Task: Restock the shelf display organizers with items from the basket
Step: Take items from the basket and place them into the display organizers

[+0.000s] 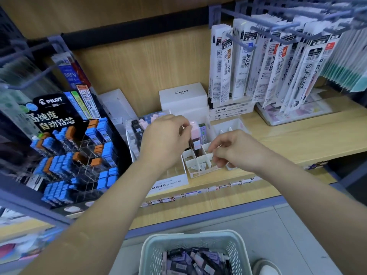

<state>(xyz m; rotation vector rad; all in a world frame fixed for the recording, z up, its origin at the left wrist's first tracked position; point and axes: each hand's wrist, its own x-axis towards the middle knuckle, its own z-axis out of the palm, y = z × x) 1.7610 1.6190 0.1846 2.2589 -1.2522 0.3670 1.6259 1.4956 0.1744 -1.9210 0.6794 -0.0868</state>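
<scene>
A white divided organizer [200, 163] sits on the wooden shelf, its front cells bare, a few lead cases standing in its back cells. My left hand [164, 139] pinches a pink-topped lead case [195, 135] upright over a back cell. My right hand [234, 149] pinches the organizer's right-side divider edge with curled fingers. Below, a pale green basket [151, 253] holds several purple and black lead cases [196, 262].
A black Pilot lead display [65, 147] with blue and orange cases stands at left. White Pilot box [182, 96] and MONO refill boxes [230, 112] sit behind. Refill packs [274, 64] hang from hooks at upper right. A shoe [266, 268] shows beside the basket.
</scene>
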